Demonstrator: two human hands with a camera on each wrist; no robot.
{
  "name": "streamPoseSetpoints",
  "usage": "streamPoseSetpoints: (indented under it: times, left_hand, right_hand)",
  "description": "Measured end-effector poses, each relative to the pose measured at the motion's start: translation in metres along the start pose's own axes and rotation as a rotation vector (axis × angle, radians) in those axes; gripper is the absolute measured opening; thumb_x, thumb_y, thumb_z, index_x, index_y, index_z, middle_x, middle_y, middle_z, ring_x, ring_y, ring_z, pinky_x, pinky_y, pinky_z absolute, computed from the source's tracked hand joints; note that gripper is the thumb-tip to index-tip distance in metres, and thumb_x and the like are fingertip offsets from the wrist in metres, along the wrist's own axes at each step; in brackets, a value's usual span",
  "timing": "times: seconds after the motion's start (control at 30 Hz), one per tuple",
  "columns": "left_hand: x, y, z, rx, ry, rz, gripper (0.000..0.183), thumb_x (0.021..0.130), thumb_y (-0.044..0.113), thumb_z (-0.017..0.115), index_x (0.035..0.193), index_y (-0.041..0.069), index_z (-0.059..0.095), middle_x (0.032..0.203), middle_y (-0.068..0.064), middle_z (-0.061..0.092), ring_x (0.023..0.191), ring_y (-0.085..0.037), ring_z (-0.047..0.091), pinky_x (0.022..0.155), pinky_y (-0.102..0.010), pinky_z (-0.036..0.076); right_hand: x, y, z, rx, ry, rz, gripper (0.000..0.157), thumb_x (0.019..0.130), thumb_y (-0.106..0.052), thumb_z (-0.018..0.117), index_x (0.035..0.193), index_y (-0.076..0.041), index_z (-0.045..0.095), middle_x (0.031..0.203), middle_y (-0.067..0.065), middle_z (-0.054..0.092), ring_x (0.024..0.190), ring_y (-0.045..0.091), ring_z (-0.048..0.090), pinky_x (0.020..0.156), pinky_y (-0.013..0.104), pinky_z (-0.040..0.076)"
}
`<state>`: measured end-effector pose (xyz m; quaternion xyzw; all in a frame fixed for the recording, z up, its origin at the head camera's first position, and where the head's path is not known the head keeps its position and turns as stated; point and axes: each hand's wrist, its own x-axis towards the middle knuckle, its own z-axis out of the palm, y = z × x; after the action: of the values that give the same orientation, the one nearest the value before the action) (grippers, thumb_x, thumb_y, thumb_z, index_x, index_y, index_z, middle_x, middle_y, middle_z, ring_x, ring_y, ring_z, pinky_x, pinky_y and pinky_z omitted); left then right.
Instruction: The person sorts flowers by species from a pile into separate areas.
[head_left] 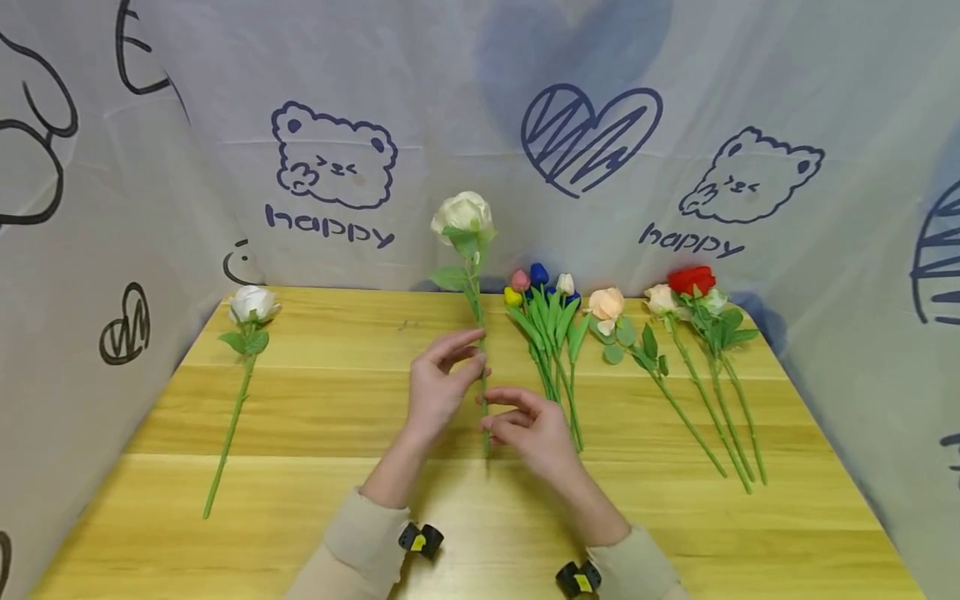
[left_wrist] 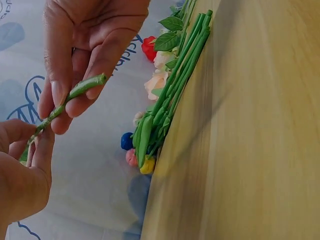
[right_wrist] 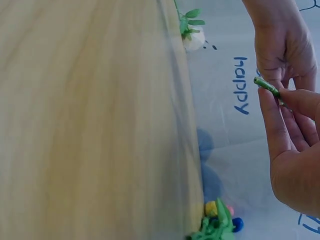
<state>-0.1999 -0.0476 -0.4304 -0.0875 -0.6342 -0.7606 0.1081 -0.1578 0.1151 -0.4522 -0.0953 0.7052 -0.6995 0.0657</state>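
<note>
A cream-white artificial rose [head_left: 465, 215] stands upright in front of me, held above the table by its green stem. My left hand [head_left: 442, 383] pinches the stem partway down, between thumb and fingers. Just below it, my right hand [head_left: 536, 429] pinches the same stem near its lower end. In the left wrist view the cut stem end [left_wrist: 92, 86] sticks out past the fingers of the right hand [left_wrist: 82, 55]. The right wrist view shows the stem tip [right_wrist: 265, 86] between thumb and fingers too.
On the wooden table [head_left: 322, 483], a white rose [head_left: 253, 304] lies at the left. Right of centre lies a bunch of colourful tulips [head_left: 551, 317]. Further right lie a peach rose [head_left: 606, 307], a red rose [head_left: 692, 281] and pale roses. A printed curtain [head_left: 450, 100] hangs behind.
</note>
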Motion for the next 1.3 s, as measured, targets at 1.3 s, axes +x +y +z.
streamPoseSetpoints:
  times: [1.3]
  left_hand:
    - [-0.008, 0.047, -0.180, 0.636, 0.071, 0.114, 0.036, 0.098, 0.006, 0.073, 0.134, 0.006, 0.070, 0.133, -0.008, 0.061, 0.104, 0.003, 0.063, 0.084, -0.009, 0.053]
  right_hand:
    - [-0.049, -0.011, -0.210, -0.569, 0.272, 0.030, 0.038, 0.103, -0.007, 0.065, 0.141, -0.001, 0.062, 0.135, 0.024, 0.065, 0.091, 0.006, 0.073, 0.074, 0.031, 0.064]
